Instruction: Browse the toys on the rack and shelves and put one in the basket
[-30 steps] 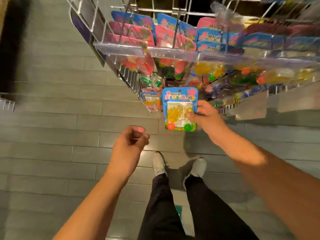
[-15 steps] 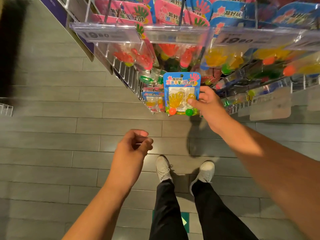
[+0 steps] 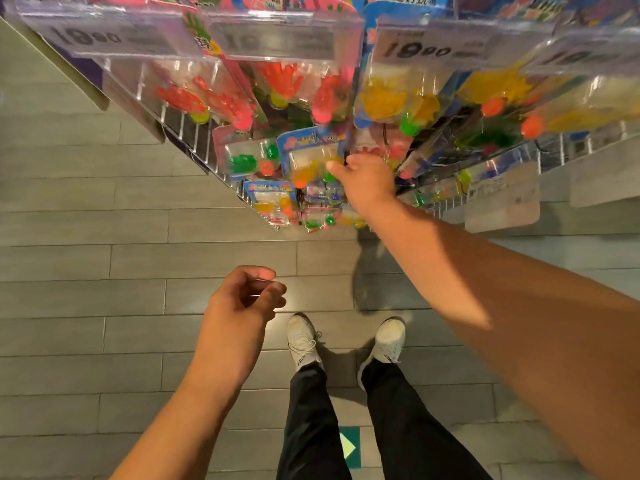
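Note:
A blue blister pack (image 3: pixel 311 154) with a yellow sticky hand and small orange and green balls is up against the rack's lower hooks. My right hand (image 3: pixel 367 181) pinches its right edge, thumb on the front. The pack is blurred by motion. My left hand (image 3: pixel 242 303) hangs lower over the floor, fingers loosely curled, holding nothing. More packs of the same kind hang on the wire rack (image 3: pixel 194 140), red, green and yellow ones. No basket is in view.
Clear price-tag holders (image 3: pixel 277 32) marked 19.90 jut out above the hanging packs. A shelf edge with a label (image 3: pixel 502 199) runs to the right. Grey plank floor (image 3: pixel 104 237) lies below, with my white shoes (image 3: pixel 304 341) close to the rack.
My right hand has carried the blue pack up and in toward the rack's lower hooks. The view has moved closer to the rack. My left hand has stayed loosely curled.

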